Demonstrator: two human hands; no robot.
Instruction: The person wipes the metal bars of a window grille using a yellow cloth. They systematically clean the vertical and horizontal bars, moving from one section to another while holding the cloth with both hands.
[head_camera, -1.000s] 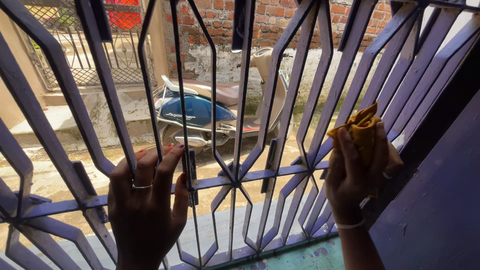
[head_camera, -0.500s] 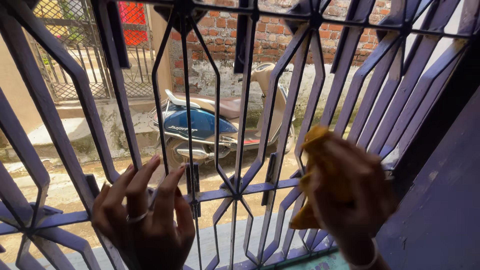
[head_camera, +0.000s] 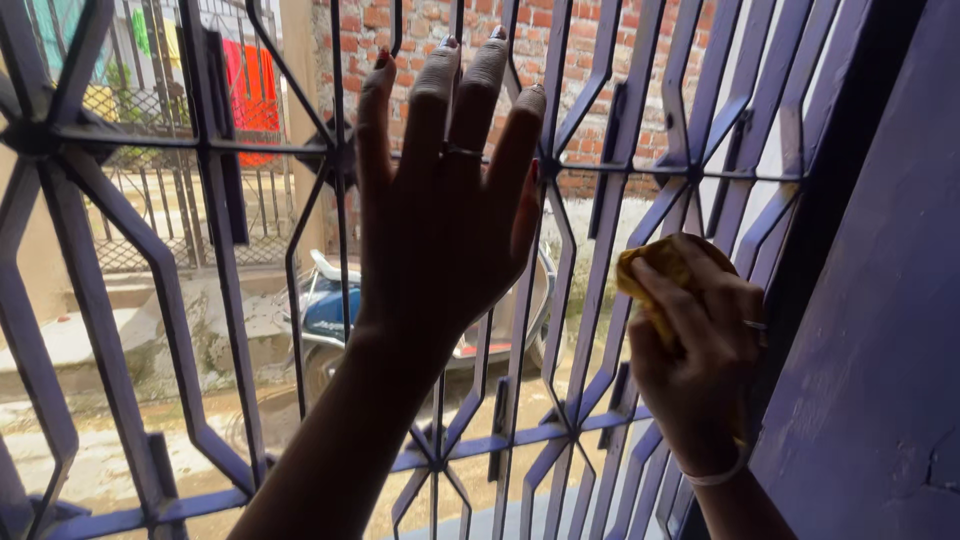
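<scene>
Scooter (head_camera: 335, 310) mostly hidden behind left hand (head_camera: 450, 200) — cloth (head_camera: 655, 270) half-buried in right hand (head_camera: 695, 370) grip.

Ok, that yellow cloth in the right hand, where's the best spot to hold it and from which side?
Best bunched in the palm from the room side, as the right hand has it: the yellow cloth is wadded soft, its free face towards the purple window grille. The bars block any approach from outside. The left hand is spread flat on the bars.
</scene>
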